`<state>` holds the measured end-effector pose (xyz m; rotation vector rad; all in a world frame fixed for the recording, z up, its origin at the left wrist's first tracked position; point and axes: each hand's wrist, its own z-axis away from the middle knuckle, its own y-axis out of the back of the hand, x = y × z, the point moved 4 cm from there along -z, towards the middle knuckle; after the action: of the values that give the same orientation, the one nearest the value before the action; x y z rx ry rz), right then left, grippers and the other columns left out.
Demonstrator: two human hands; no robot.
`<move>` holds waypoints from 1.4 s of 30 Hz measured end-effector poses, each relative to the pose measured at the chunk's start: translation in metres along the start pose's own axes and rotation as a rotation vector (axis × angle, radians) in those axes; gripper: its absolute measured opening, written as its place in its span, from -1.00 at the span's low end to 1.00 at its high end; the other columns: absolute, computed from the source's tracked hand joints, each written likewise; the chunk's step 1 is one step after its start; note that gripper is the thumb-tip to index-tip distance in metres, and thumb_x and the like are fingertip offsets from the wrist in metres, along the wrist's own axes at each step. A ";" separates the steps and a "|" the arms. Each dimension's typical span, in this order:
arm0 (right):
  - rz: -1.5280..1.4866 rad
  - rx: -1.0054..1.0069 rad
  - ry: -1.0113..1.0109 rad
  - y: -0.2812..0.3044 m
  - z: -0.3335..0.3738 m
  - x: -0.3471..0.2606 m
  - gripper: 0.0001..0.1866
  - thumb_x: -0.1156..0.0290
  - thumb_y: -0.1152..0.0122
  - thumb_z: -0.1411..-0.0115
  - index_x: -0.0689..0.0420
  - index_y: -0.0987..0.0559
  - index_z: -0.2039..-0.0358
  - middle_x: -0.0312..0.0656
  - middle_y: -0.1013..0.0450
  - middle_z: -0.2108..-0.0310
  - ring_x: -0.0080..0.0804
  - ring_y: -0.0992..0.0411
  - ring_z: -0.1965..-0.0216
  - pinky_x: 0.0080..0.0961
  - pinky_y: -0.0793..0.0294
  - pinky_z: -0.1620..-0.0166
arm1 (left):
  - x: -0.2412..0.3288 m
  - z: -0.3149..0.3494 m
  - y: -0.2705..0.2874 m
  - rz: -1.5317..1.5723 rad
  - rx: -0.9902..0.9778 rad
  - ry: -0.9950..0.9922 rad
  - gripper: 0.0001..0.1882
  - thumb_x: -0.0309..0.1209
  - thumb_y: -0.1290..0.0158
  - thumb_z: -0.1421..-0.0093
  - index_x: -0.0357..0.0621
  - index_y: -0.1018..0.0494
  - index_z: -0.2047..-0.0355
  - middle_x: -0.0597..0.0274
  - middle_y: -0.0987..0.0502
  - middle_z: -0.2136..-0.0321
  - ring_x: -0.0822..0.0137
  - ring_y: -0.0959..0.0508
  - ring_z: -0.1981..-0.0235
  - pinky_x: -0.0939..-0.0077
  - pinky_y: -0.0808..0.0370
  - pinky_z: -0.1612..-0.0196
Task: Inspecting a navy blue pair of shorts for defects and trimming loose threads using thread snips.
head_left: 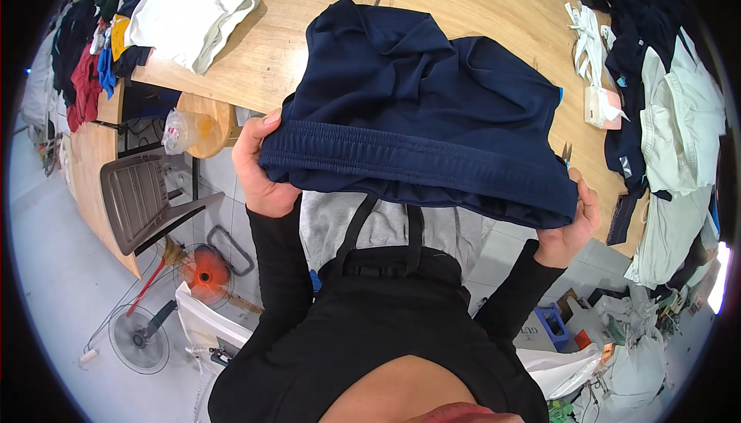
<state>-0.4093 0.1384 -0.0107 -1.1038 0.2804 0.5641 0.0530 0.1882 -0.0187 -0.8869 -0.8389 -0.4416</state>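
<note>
A pair of navy blue shorts [432, 91] is stretched between my two hands, its gathered elastic waistband nearest me. The legs of the shorts lie away over the wooden table [285, 6]. My left hand [261, 167] grips the left end of the waistband, thumb on top and fingers partly hidden by the cloth. At the other end, my right hand [573, 222] is closed on the waistband's right corner. Just past that hand, the tip of a pair of scissors [567, 153] shows at the edge of the shorts.
A white garment [193, 14] lies at the table's far left, near piles of coloured clothes [85, 83]. Along the right edge are white fabric strips [589, 41], a small pink-and-white box [602, 108] and pale garments [679, 122]. A brown plastic chair [135, 199] and fans [139, 338] stand at left.
</note>
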 end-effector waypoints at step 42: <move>0.172 0.065 0.058 -0.021 0.018 0.009 -0.71 0.30 -0.03 -0.51 0.26 -0.47 0.29 -0.24 -0.39 0.42 -0.48 -0.38 0.39 -0.54 -0.34 0.24 | -0.016 -0.033 0.028 0.247 0.023 0.241 -0.70 -0.34 -0.07 -0.38 -0.34 -0.60 0.06 -0.02 -0.75 0.14 0.11 -0.77 0.11 0.18 -0.74 -0.05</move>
<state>-0.3917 0.1499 0.0085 -1.0403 0.4444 0.6718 0.0761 0.1778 -0.0571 -0.8837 -0.5048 -0.3140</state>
